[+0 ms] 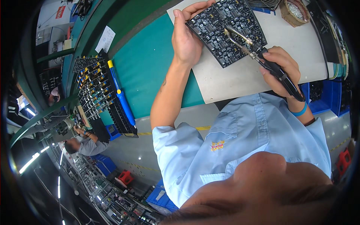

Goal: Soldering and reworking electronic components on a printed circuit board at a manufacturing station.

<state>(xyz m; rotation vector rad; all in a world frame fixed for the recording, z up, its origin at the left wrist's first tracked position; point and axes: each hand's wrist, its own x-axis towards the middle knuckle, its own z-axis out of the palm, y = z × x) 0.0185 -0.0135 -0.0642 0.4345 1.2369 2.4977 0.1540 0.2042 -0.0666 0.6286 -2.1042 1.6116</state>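
Observation:
My left hand [187, 45] grips the left edge of a black panel of printed circuit boards [226, 55] and holds it tilted over the grey mat [213, 84]. Small components cover its upper face. Closed around the black handle of the soldering tweezers [281, 77] is my right hand [284, 67]. The two metal arms of this tool reach left over the panel, with tips close together near its middle. I cannot tell whether the tips touch a component.
A blue and yellow solder sucker [122, 99] lies left on the green bench [150, 67], beside several populated boards [93, 88] in rows. A brown pot of silvery scraps [296, 13] stands far right. Blue bins [324, 97] sit lower right. Another person [88, 146] works at far left.

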